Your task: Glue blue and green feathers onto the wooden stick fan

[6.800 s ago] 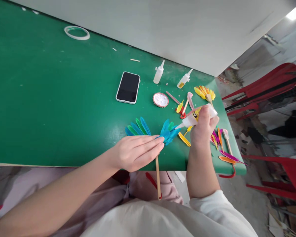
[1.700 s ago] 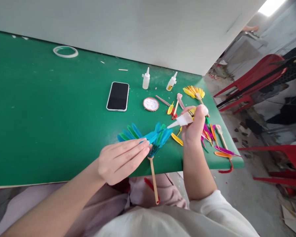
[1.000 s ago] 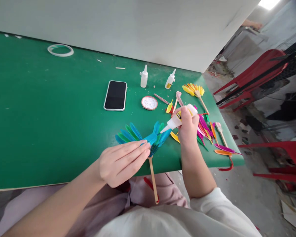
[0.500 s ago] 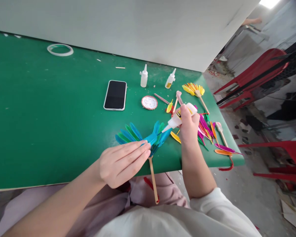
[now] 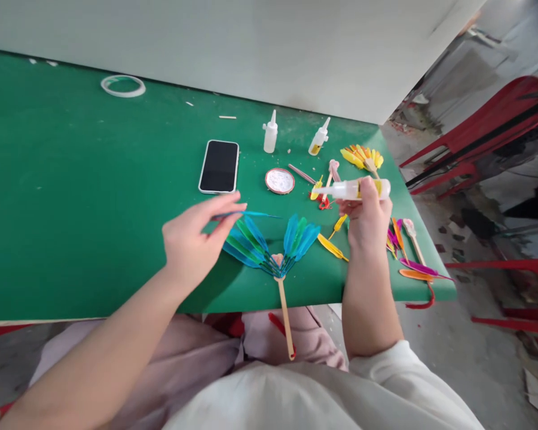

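Between the fingertips of my left hand [image 5: 199,239] is a blue feather [image 5: 255,214], its thin end pointing right. My right hand [image 5: 370,218] is closed round a white glue bottle [image 5: 347,190] with a yellow label, lying nearly level, its nozzle pointing left. Below and between my hands lies a feather fan [image 5: 275,263]. Blue and green feathers spread from its head in two groups with a gap in the middle. Its wooden handle [image 5: 286,316] sticks out past the table's front edge.
On the green table [image 5: 94,209] are a phone [image 5: 219,167], a round lid [image 5: 280,180], two small bottles [image 5: 271,132] and a tape roll [image 5: 123,86]. A yellow feather fan [image 5: 363,158] and loose coloured feathers [image 5: 415,266] lie at the right. Red chairs [image 5: 497,119] stand beyond.
My left hand has lifted away from the fan with the blue feather and moved up and left. My right hand has raised the glue bottle off the feather and turned it nearly level.
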Motion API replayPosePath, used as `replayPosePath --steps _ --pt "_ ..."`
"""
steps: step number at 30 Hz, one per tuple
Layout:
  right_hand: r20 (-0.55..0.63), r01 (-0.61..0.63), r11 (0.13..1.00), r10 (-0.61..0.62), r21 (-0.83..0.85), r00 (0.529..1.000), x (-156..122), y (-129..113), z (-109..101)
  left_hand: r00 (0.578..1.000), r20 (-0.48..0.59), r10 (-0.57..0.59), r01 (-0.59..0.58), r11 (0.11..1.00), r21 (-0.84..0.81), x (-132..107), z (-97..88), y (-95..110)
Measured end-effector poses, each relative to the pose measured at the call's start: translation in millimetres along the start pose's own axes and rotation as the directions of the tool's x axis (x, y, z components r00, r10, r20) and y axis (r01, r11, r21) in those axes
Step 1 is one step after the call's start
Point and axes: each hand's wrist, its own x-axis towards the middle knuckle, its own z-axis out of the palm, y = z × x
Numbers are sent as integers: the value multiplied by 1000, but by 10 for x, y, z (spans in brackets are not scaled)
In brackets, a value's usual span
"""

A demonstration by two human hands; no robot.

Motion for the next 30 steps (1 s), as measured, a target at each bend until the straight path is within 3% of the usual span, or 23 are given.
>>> replayPosePath --steps 2,6,10,13,19,24,30 --pt "76 -56 994 49 95 996 -5 26 -52 983 81 -163 172 978 -116 135 20 -33" --pt "184 -143 980 117 136 976 -40 135 -117 897 345 -277 364 906 -216 342 93 -109" --pt "-42 -129 988 132 79 990 -8 268 -141 813 526 -252 454 839 -299 416 252 -195" --pt "-103 -138 985 149 106 983 18 328 -128 791 560 -246 489 804 -338 427 355 -232" --pt "69 -57 996 62 -70 996 -31 422 -76 748 614 -252 540 768 -343 416 399 -271" --pt "131 27 936 20 -350 991 -26 535 -99 761 605 -233 532 758 -378 402 420 -297" --pt "217 46 888 61 -458 974 -15 582 -128 769 617 -166 456 819 -348 417 384 -312"
